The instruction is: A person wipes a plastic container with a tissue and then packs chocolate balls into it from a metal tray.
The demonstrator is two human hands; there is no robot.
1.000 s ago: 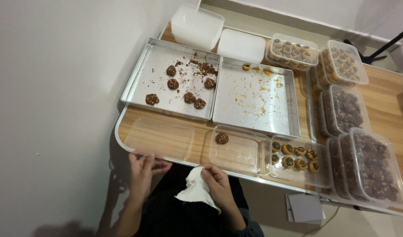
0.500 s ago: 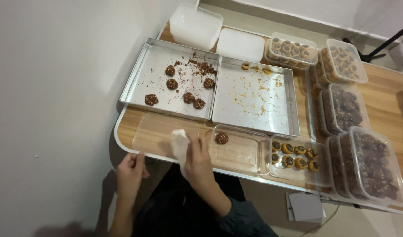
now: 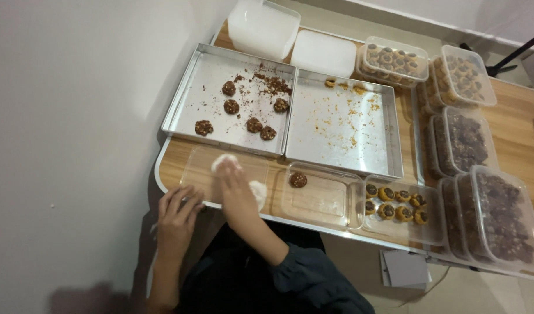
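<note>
Soft even light, slight blur, wide-angle bending.

view: single head camera
facing: steeply down over the pale wooden worktop [image 3: 499, 110]
nearness: moderate, whole worktop visible
</note>
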